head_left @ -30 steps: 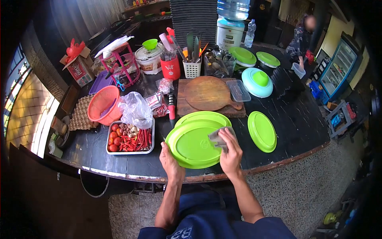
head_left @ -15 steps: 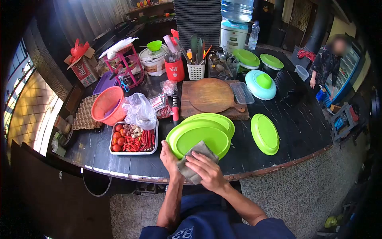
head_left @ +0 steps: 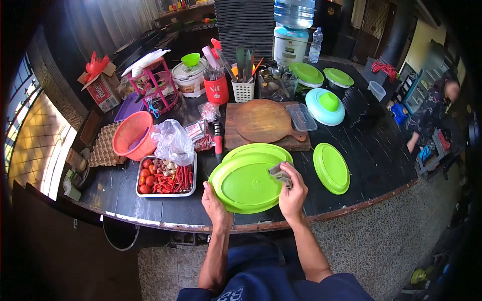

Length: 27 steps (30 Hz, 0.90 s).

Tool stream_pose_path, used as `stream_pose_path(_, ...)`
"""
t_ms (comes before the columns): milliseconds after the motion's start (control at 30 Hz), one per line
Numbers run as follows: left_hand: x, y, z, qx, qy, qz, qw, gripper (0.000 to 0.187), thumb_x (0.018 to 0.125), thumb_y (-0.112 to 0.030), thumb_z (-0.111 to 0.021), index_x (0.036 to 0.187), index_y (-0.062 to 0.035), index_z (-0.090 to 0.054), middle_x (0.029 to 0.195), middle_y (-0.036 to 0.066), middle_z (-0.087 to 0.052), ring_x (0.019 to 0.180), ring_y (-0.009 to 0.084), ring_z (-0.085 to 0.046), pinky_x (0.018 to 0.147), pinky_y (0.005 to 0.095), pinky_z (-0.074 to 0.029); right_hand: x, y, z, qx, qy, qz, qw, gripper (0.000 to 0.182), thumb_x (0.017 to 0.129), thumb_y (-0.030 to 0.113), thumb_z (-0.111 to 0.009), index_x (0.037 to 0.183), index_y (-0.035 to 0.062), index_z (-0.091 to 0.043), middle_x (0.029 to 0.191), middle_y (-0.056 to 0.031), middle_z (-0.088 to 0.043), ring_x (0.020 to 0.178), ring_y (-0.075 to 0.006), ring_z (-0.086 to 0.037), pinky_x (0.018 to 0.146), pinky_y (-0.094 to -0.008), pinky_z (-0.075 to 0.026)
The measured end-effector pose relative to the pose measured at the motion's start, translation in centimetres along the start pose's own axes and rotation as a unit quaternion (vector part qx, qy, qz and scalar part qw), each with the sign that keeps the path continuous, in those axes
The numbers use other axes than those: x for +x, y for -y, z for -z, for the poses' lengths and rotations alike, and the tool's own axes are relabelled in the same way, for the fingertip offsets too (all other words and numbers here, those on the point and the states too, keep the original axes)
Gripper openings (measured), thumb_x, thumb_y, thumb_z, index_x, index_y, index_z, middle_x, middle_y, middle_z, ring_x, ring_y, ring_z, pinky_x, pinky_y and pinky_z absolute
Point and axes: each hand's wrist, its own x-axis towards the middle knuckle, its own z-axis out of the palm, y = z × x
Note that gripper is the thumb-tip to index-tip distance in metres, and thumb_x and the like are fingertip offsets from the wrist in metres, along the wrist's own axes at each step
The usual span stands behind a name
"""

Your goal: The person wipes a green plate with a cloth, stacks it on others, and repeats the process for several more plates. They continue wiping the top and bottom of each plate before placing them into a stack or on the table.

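Note:
My left hand [head_left: 217,206] grips the left edge of a lime-green oval plate [head_left: 246,188], which is tilted with its underside facing me. A folded grey cloth [head_left: 279,173] is pinched in my right hand [head_left: 293,195] at the plate's right rim. Behind the held plate, the rim of another green plate [head_left: 268,147] shows; most of it is hidden. A further green oval plate [head_left: 331,168] lies face down on the black table to the right. Left of my hands is a metal tray [head_left: 166,193] of tomatoes, shallots, garlic and red chillies.
A round wooden board [head_left: 263,120] rests on a rectangular one beyond the plates. A clear plastic lid [head_left: 302,117] and a pale blue bowl [head_left: 325,114] are to its right. At left stand an orange basket [head_left: 123,134] and egg trays [head_left: 106,145]. A person [head_left: 432,113] bends at far right.
The cloth in my right hand has gone from the plate's lower front to its right rim, exposing the plate's middle. The person at far right has moved right and bent lower.

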Motion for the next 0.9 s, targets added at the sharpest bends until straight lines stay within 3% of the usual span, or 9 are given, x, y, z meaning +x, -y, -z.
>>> stream_pose_path(133,-0.3,-0.8,-0.7,0.015,0.016,0.002,1.0,0.049,0.11,-0.041,-0.045,0.114,0.0032,-0.065,0.102,0.01,-0.074,0.083,0.0148,-0.072,0.075,0.029,-0.059,1.0,2.4,-1.2,-0.017,0.003,0.016,1.0,0.043,0.077,-0.014,-0.06,0.116,0.0002,-0.066,0.115,-0.0174,-0.07,0.115,-0.037,-0.066,0.102,-0.0459,-0.052)
stream_pose_path(367,-1.3,1.4,-0.6,0.068,0.026,-0.015,0.997,0.047,0.112,-0.039,-0.042,0.103,0.0004,-0.067,0.09,0.002,-0.07,0.071,0.0068,-0.062,0.064,0.0233,-0.051,-0.2,6.9,-4.2,0.038,0.11,0.105,0.988,0.056,0.062,-0.018,-0.051,0.113,-0.0012,-0.066,0.115,-0.0182,-0.068,0.12,-0.0384,-0.062,0.104,-0.0486,-0.049)
stream_pose_path(500,-0.6,0.6,-0.2,-0.002,0.045,0.005,0.999,0.047,0.111,-0.04,-0.043,0.1,-0.0012,-0.067,0.088,0.001,-0.069,0.07,0.0059,-0.06,0.064,0.0235,-0.05,-2.7,7.7,-4.3,0.056,0.176,0.164,0.969,0.05,0.069,-0.01,-0.067,0.118,0.0019,-0.067,0.122,-0.0126,-0.068,0.127,-0.0339,-0.06,0.108,-0.0461,-0.048)
stream_pose_path(533,-0.3,-0.1,-0.5,-0.009,0.065,0.004,0.998,0.047,0.111,-0.041,-0.044,0.1,-0.0015,-0.066,0.088,0.001,-0.069,0.07,0.0059,-0.06,0.064,0.0236,-0.05,-3.3,7.6,-4.0,0.057,0.203,0.192,0.959,0.049,0.073,-0.008,-0.066,0.121,0.0026,-0.068,0.126,-0.0114,-0.068,0.127,-0.0319,-0.06,0.109,-0.0456,-0.048)
stream_pose_path(567,-0.2,-0.7,-1.1,-0.022,0.023,0.022,0.999,0.047,0.11,-0.043,-0.045,0.1,-0.0014,-0.067,0.087,0.002,-0.07,0.071,0.0065,-0.062,0.065,0.0241,-0.051,-3.5,7.6,-3.5,0.036,0.209,0.212,0.954,0.043,0.081,-0.002,-0.065,0.123,0.0034,-0.068,0.128,-0.01,-0.068,0.128,-0.0296,-0.06,0.109,-0.0434,-0.049)
stream_pose_path(600,0.2,-0.7,-1.2,-0.007,-0.002,-0.019,1.0,0.05,0.11,-0.045,-0.046,0.1,-0.0012,-0.067,0.087,0.002,-0.07,0.072,0.0071,-0.063,0.065,0.024,-0.051,-3.6,7.5,-2.9,0.013,0.215,0.232,0.949,0.037,0.088,0.004,-0.063,0.125,0.0043,-0.068,0.129,-0.0085,-0.067,0.128,-0.0274,-0.06,0.109,-0.0412,-0.05)
stream_pose_path(700,0.8,-1.3,-0.4,0.071,-0.019,-0.018,0.997,0.05,0.11,-0.045,-0.045,0.106,0.0001,-0.066,0.094,0.005,-0.072,0.078,0.0108,-0.066,0.071,0.027,-0.054,-4.2,4.7,-1.6,-0.01,0.206,0.273,0.94,0.035,0.09,0.007,-0.063,0.125,0.0051,-0.069,0.131,-0.0061,-0.068,0.129,-0.0259,-0.06,0.109,-0.0405,-0.051)
stream_pose_path(767,0.6,-1.7,-1.3,-0.064,-0.064,0.039,0.995,0.051,0.11,-0.046,-0.044,0.116,0.0014,-0.063,0.106,0.009,-0.072,0.09,0.0167,-0.07,0.08,0.0323,-0.057,-4.0,3.4,-0.3,-0.041,0.194,0.29,0.936,0.031,0.091,0.007,-0.063,0.121,0.0065,-0.071,0.129,-0.0064,-0.069,0.126,-0.0273,-0.061,0.106,-0.0416,-0.052)
stream_pose_path(900,0.4,-1.8,-0.9,-0.065,-0.065,0.049,0.995,0.054,0.108,-0.047,-0.047,0.129,0.0011,-0.057,0.121,0.014,-0.069,0.105,0.0241,-0.07,0.091,0.0402,-0.058,-3.6,-0.1,1.6,-0.06,0.144,0.267,0.951,0.03,0.092,0.004,-0.062,0.12,0.0086,-0.071,0.128,-0.0081,-0.07,0.126,-0.029,-0.062,0.107,-0.0433,-0.051)
